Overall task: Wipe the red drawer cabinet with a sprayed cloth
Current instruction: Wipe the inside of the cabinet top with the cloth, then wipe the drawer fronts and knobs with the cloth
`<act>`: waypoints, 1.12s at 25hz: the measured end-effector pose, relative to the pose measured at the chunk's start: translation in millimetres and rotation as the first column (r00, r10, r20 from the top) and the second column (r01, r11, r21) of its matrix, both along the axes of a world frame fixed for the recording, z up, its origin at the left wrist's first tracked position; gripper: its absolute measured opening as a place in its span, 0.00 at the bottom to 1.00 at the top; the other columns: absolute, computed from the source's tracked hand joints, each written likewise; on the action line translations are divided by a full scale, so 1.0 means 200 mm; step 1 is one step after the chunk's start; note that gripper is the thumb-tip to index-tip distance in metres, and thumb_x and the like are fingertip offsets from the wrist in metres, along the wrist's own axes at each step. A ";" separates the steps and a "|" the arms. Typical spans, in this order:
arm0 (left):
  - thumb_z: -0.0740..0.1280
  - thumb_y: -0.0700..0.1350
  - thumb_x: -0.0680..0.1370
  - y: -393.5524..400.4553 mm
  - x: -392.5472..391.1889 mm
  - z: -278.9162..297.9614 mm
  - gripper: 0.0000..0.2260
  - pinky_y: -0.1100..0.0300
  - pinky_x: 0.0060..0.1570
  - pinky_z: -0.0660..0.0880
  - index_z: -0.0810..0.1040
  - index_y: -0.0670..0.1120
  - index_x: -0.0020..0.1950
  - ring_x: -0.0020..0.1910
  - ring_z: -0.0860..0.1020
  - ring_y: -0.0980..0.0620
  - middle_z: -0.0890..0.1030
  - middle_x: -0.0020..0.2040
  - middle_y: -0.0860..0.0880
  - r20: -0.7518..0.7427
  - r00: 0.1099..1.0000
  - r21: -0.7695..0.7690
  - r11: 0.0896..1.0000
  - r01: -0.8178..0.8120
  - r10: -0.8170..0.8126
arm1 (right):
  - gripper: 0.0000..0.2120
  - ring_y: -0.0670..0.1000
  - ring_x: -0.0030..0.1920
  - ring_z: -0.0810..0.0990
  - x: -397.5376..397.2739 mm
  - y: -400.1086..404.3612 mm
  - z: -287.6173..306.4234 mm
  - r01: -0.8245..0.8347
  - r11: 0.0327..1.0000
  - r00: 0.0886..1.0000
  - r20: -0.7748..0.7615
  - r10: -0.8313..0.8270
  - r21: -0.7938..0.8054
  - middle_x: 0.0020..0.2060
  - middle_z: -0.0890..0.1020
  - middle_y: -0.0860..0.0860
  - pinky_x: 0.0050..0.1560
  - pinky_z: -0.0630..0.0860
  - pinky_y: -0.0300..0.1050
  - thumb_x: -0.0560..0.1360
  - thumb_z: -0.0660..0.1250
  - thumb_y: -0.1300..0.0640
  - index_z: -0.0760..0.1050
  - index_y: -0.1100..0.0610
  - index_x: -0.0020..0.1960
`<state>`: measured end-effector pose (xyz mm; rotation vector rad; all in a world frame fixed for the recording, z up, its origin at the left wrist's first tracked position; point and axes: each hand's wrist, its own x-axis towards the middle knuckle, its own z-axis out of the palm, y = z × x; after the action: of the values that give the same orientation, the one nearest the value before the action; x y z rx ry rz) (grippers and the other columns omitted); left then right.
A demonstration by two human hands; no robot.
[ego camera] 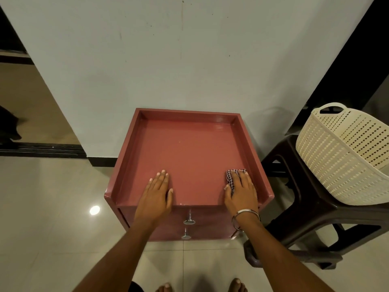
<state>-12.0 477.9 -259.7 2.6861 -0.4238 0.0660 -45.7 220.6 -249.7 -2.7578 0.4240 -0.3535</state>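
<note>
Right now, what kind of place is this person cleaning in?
Probably a room in a home: a small red drawer cabinet stands against a plain wall on a tiled floor, and a cream laundry-style basket sits on a dark plastic stool beside it.

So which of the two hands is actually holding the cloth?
The right hand, the one with the metal bangle, presses the checked cloth onto the red cabinet top. The left hand lies flat and bare.

Dim, warm light – lamp glare on floor (94, 210) (edges bowed)
</note>
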 end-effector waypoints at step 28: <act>0.61 0.40 0.80 0.28 -0.15 0.11 0.17 0.50 0.70 0.66 0.69 0.44 0.70 0.69 0.70 0.46 0.72 0.70 0.46 -0.230 0.953 -0.405 0.871 -0.278 0.198 | 0.30 0.54 0.65 0.76 -0.12 1.07 0.00 -0.421 0.904 0.905 0.103 0.412 0.080 0.62 0.79 0.52 0.65 0.71 0.54 0.60 0.75 0.64 0.75 0.55 0.62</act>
<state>-42.2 534.1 -238.4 2.2594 -0.0076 -0.0131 -69.4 434.9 -249.2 -2.6293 -0.1706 -0.3251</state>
